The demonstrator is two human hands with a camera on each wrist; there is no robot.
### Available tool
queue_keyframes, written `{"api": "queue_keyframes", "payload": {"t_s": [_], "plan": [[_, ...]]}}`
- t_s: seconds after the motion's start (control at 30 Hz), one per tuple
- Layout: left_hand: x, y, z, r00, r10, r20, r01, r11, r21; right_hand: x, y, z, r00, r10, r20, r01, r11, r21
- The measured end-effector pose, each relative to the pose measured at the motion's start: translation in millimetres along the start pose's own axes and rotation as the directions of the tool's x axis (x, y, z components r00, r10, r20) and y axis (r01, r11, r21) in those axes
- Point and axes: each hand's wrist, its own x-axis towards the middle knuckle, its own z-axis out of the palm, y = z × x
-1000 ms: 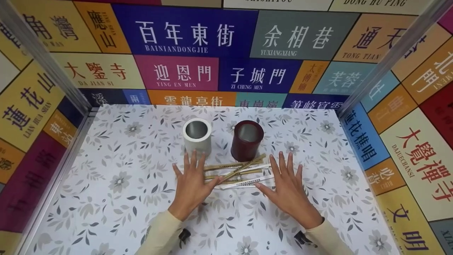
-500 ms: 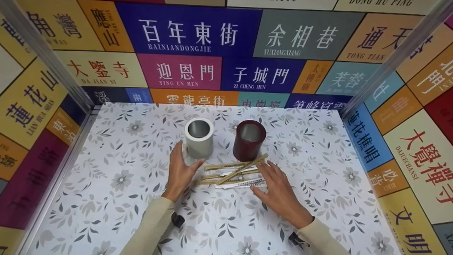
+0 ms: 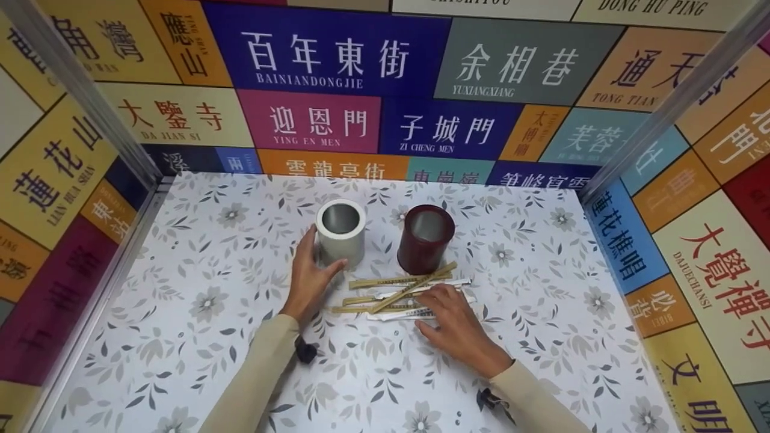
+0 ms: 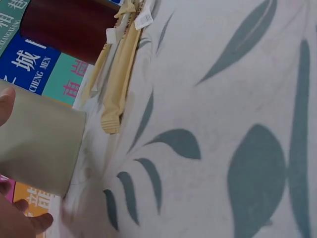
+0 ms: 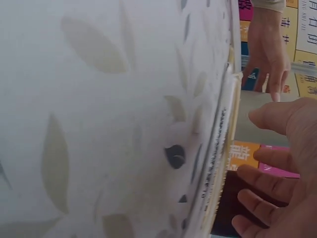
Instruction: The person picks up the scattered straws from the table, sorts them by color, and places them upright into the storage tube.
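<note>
A pale grey cylinder cup (image 3: 341, 246) with a white rim stands upright, and my left hand (image 3: 307, 279) reaches round its left side. In the left wrist view, the thumb (image 4: 5, 105) is before the cup and the fingers (image 4: 29, 218) lie beyond it; firm contact cannot be told. My right hand (image 3: 460, 328) hovers by the right end of several slim wrapped sticks (image 3: 391, 294), tan and white with printed lettering. Its fingers (image 5: 270, 183) are loosely bent, holding nothing visible. The sticks lie loosely side by side, with one tan stick slanting across the others.
A dark red cup (image 3: 425, 243) stands upright behind the sticks, to the right of the grey one. A white leaf-patterned cloth (image 3: 198, 349) covers the table. Sign-printed panels (image 3: 325, 54) with metal corner posts (image 3: 668, 90) enclose the back and sides.
My left hand has left the sticks and moved to the grey cup's left side. The right hand has shifted left over the sticks, its spread fingers now bent. Both cups stay put.
</note>
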Motion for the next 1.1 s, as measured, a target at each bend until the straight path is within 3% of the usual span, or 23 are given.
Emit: {"api": "queue_keyframes", "payload": {"t_s": [0.13, 0.5, 0.83, 0.97, 1.1], "plan": [[2.7, -5.9, 5.4, 1.000, 0.016, 0.009, -0.015, 0.997, -0.073, 0, 10, 6, 0.999, -0.030, 0.034, 0.028, 0.998, 0.059], [11.6, -13.8, 10.1, 0.997, 0.066, -0.030, -0.068, 0.994, -0.085, 4, 20, 10, 0.990, -0.004, 0.139, -0.007, 0.997, 0.083], [13.2, -17.0, 6.2, 0.996, 0.091, -0.016, -0.092, 0.994, -0.056, 13, 11, -3, 0.989, 0.002, 0.145, -0.016, 0.995, 0.100], [14.1, -17.8, 5.6, 0.997, 0.077, -0.020, -0.077, 0.996, -0.049, 25, 3, -12, 0.994, -0.035, 0.100, 0.018, 0.986, 0.163], [14.4, -17.8, 6.7, 0.998, 0.067, -0.017, -0.067, 0.996, -0.051, 42, -8, -24, 0.995, -0.071, 0.064, 0.050, 0.958, 0.283]]}}
